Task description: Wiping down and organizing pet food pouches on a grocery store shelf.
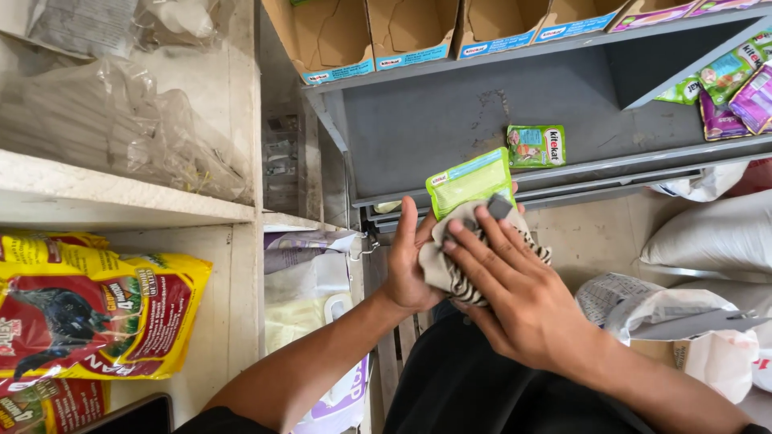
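My left hand (pixel 412 261) holds a light green pet-food pouch (pixel 469 182) from below, in front of a grey metal shelf (pixel 450 120). My right hand (pixel 515 293) presses a beige cloth with dark stripes (pixel 450 269) flat against the pouch's lower part, fingers spread over it. Another green pouch (pixel 536 145) lies alone on the shelf just beyond. Most of the held pouch's lower half is hidden by the cloth and my fingers.
Green and purple pouches (pixel 736 88) pile at the shelf's right end. Cardboard display boxes (pixel 378 36) stand on the shelf above. Yellow and red feed bags (pixel 88 309) sit in a white shelf at left. White sacks (pixel 712 233) lie on the floor at right.
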